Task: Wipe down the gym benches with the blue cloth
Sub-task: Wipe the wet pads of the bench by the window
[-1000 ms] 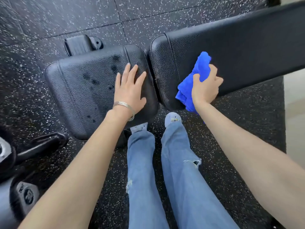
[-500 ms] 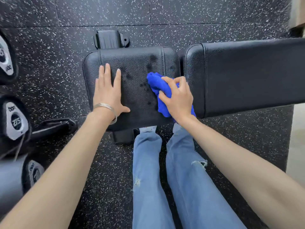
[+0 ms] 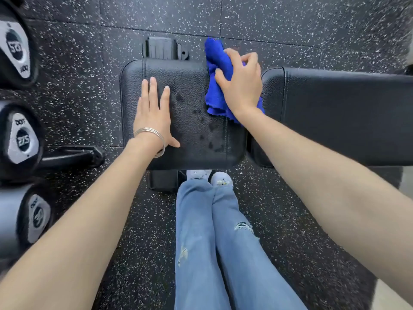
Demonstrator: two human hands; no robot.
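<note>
Blue cloth (image 3: 218,86): bunched at the far right corner of the seat pad (image 3: 192,70), one end reaching past its far edge, beside the gap to the back pad (image 3: 346,113).
Right grip (image 3: 242,86): fingers curled over the wad, pressing it down.
Left grip (image 3: 154,117): spread flat on the pad's left half, holding nothing.
Handling: soft, light and limp; likely to bunch, so hold it mid-wad under the palm.
Pad surface: pebbled vinyl with dark spots (image 3: 210,128), perhaps damp, so probably slick there.

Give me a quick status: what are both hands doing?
Left hand flat on seat pad. Right hand grips blue cloth at pad's far right corner. Dark spots on pad unwiped. Nothing blocking.
</note>
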